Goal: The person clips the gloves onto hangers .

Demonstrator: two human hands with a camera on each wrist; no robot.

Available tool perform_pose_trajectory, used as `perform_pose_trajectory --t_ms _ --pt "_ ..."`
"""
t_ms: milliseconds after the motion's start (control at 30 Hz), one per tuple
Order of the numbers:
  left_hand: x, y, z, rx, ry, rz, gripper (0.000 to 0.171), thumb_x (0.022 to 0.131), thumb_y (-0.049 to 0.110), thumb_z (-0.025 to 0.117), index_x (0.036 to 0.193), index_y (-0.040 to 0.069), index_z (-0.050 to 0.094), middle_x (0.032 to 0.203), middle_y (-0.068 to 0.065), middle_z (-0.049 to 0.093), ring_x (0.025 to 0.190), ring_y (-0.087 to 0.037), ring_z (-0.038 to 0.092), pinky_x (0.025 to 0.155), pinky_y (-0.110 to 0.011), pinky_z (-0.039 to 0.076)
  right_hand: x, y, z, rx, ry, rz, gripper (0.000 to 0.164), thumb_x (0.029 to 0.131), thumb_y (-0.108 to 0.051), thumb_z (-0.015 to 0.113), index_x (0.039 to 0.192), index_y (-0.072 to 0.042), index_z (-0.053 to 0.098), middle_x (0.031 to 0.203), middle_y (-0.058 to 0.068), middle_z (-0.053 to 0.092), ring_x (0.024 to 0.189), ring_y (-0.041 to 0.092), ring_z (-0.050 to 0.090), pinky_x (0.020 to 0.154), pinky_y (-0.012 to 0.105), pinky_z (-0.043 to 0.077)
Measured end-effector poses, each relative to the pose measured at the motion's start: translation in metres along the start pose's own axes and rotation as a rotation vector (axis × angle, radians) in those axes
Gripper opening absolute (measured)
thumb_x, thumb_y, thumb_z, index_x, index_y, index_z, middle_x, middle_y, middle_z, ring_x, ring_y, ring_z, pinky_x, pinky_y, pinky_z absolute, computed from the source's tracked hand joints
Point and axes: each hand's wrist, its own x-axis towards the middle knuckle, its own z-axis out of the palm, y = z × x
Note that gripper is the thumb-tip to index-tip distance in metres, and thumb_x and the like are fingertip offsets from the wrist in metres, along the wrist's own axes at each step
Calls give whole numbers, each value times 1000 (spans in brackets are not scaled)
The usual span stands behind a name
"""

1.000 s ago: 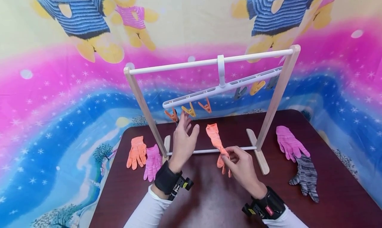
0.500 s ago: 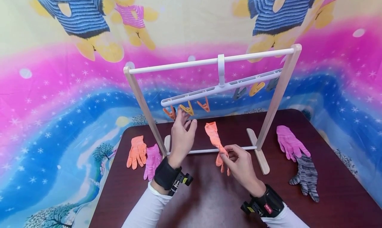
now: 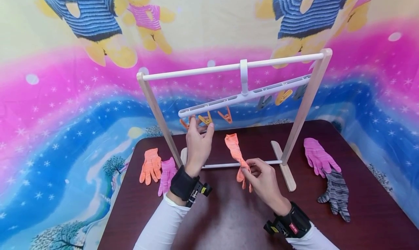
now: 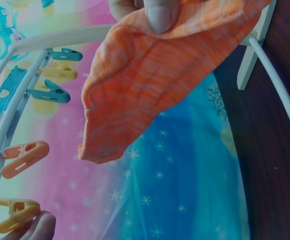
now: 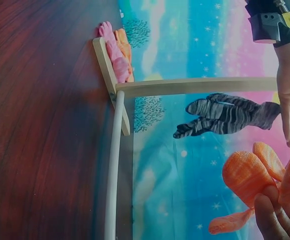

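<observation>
Left hand [image 3: 198,144] closes in, thumb and fingers now round the yellow clip [image 4: 19,219]; right hand [image 3: 266,181] pinches an orange glove [image 3: 234,148], grey glove [image 5: 232,117] dangling nearby.

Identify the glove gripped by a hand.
The orange glove pinched by the right hand; the other orange glove lies on the table, a pink glove beside it.

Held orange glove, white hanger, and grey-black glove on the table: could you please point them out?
Held orange glove [image 3: 240,159]: head view, its gathered middle.
White hanger [image 3: 244,95]: head view, middle of its bar.
Grey-black glove [image 3: 336,190]: head view, its broad middle.
</observation>
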Motion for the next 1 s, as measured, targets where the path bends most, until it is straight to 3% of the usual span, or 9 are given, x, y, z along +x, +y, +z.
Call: perform_pose_trajectory --t_ms 133,267,533,733,1000 --pt "4 0 -1 26 31 27 56 101 30 62 149 8 43 133 -16 64 110 -28 71 91 -45 59 0 -1 1 1 -2 -1 16 86 -5 79 99 -6 71 86 7 74 67 7 70 60 18 56" --pt "7 1 -2 50 75 72 37 100 33 64 123 6 56 112 -14 72 98 -28 75 87 -46 60 0 -1 2 -7 4 -2 16 85 -4 79 99 -6 71 86 7 74 67 6 70 60 16 55" --pt "12 6 -1 183 164 68 37 93 43 71 101 8 65 86 -9 72 77 -22 71 68 -34 50 0 0 3 -7 0 -2 15 85 -4 79 98 -6 72 84 7 74 66 5 68 59 16 55" --pt "14 8 -2 215 187 42 42 89 46 75 102 8 67 76 -8 68 68 -20 65 55 -30 41 0 -1 4 -8 -5 4 16 85 -4 79 98 -6 72 85 7 73 68 3 67 61 15 55" --pt "15 6 -3 77 198 43 53 85 33 82 130 7 68 93 -14 78 80 -26 74 66 -30 58 -1 1 6 -6 -3 -6 15 85 -4 79 97 -6 72 82 6 73 66 2 66 59 15 54"
